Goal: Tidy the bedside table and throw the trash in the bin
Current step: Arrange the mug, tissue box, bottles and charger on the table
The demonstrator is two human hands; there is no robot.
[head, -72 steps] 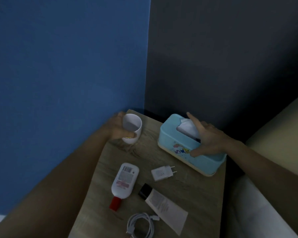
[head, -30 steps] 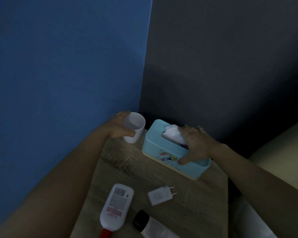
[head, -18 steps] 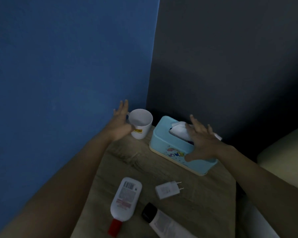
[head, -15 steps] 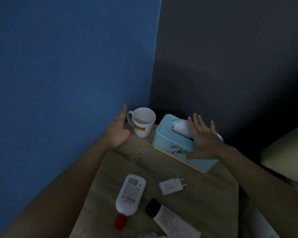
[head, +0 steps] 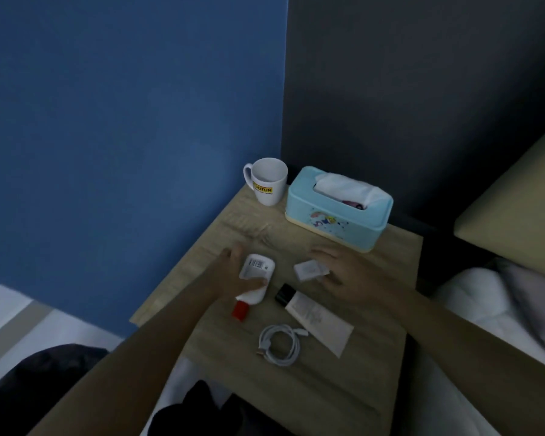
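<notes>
On the wooden bedside table (head: 328, 388) a white lotion bottle (head: 258, 268) with a red cap lies flat. My left hand (head: 230, 278) is wrapped around it, thumb across its body. My right hand (head: 350, 275) has its fingers and thumb closed around a white charger plug (head: 309, 270) at mid-table. A white mug (head: 269, 184) with a yellow label and a light blue tissue box (head: 334, 221) stand at the back by the walls. A white tube (head: 315, 316) with a black cap and a coiled white cable (head: 279, 344) lie nearer to me. No bin is in view.
A blue wall stands left of the table and a dark wall behind it. White bedding (head: 485, 294) and a beige headboard (head: 516, 215) lie to the right. Dark clothing (head: 44, 388) is at the bottom left.
Both hands let go of the mug and tissue box at the back and came toward me. The left now grips the lotion bottle, the right the charger plug.
</notes>
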